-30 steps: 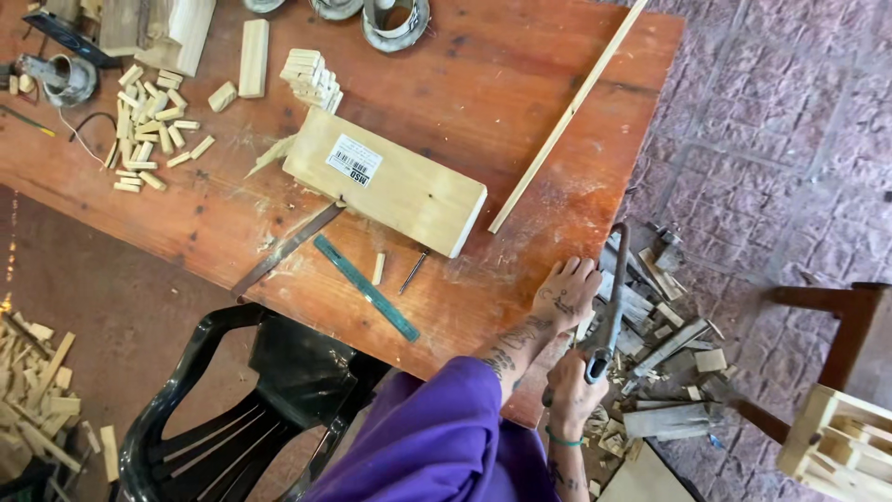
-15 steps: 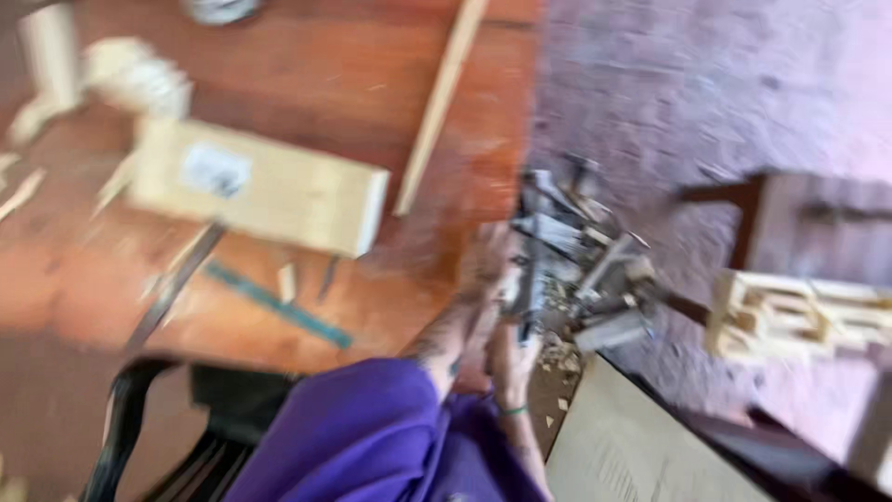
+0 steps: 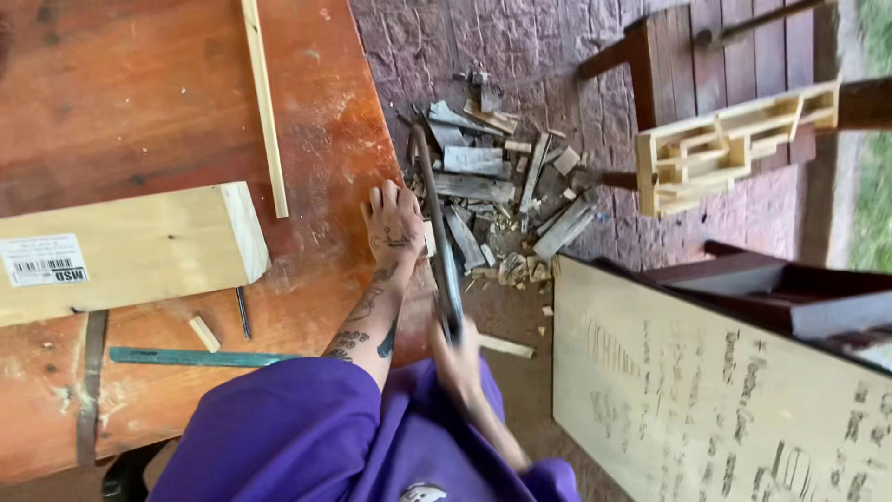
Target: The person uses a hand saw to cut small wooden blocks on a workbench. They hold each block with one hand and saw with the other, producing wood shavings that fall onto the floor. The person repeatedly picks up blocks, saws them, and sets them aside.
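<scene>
The person's left hand (image 3: 395,223) lies flat, fingers spread, on the right edge of the reddish wooden table (image 3: 167,102), pinning what looks like a small piece of wood (image 3: 428,238) at the rim, though the piece is mostly hidden. The right hand (image 3: 457,358) is closed around the handle of a long dark blade (image 3: 437,232) — probably a machete or heavy knife — whose edge runs just beside the left hand's fingers, out over a heap of wood offcuts (image 3: 492,195) on the paved floor. A pale wooden block (image 3: 130,246) with a label lies on the table to the left, a thin wooden strip (image 3: 263,102) beyond it, and a green ruler (image 3: 190,357) and a nail (image 3: 242,312) near the front edge. A small slatted wooden frame (image 3: 725,144) rests on a dark chair (image 3: 688,65) at the right, above a pale board (image 3: 715,400) with markings. To trim well here, the blade seems to want short, controlled strokes angled away from the bracing fingers — the gap between them looks slim.
</scene>
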